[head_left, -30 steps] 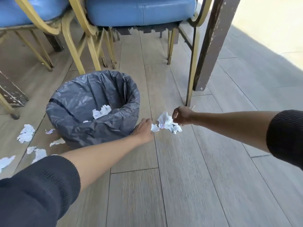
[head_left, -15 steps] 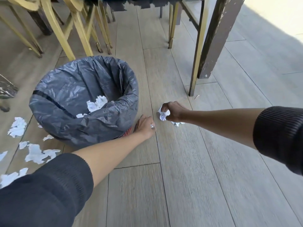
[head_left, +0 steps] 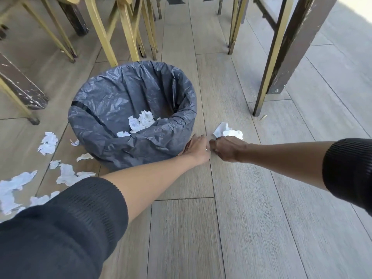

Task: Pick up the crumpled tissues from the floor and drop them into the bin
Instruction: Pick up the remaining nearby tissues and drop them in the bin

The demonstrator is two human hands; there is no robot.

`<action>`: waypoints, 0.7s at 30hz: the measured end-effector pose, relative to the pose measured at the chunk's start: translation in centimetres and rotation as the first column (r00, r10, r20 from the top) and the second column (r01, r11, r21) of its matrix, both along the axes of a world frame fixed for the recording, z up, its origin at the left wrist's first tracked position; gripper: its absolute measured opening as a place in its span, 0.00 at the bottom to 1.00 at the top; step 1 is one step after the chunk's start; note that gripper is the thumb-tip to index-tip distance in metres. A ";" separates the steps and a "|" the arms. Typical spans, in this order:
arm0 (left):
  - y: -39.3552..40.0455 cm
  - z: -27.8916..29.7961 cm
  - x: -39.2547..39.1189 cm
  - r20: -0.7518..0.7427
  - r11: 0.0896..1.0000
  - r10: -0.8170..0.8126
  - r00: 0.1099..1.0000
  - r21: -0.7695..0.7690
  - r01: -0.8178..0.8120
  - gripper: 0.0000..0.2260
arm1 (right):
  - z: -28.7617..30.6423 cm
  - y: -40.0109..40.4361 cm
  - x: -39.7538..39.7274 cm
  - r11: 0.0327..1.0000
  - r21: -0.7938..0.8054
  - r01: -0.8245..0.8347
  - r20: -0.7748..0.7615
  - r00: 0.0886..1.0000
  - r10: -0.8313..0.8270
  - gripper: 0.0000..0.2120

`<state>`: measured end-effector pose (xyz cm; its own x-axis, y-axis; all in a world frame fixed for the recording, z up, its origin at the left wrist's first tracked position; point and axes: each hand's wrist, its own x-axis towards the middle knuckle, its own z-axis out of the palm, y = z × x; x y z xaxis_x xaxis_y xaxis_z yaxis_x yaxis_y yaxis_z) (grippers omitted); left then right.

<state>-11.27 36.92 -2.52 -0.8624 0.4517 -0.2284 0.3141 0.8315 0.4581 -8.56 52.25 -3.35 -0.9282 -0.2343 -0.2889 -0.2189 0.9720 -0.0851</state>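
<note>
On the grey wooden plank floor [head_left: 251, 228] beside the black-lined round bin [head_left: 96, 121], the right hand [head_left: 229, 149] clutches a crumpled white tissue [head_left: 228, 132]; the left hand [head_left: 198, 147] is half-curled, its grip unclear.

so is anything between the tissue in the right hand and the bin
Nothing visible blocks it. The right hand holds the tissue just right of the bin; only the left hand sits between, low against the bin's side.

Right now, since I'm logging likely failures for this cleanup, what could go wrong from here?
1. The tissue sticks out loosely past the right hand, so part may tear off or drop on the floor short of the bin.
2. The left hand is close against the bin's liner and could nudge it.
3. The scattered tissues left of the bin, partly behind the left sleeve, may be missed.
</note>
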 end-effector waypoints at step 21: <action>5.2 -3.2 -2.2 0.167 1.000 0.031 0.985 -0.008 -0.030 0.21 | 4.1 9.6 4.4 0.581 -0.478 0.658 0.170 0.719 -0.674 0.14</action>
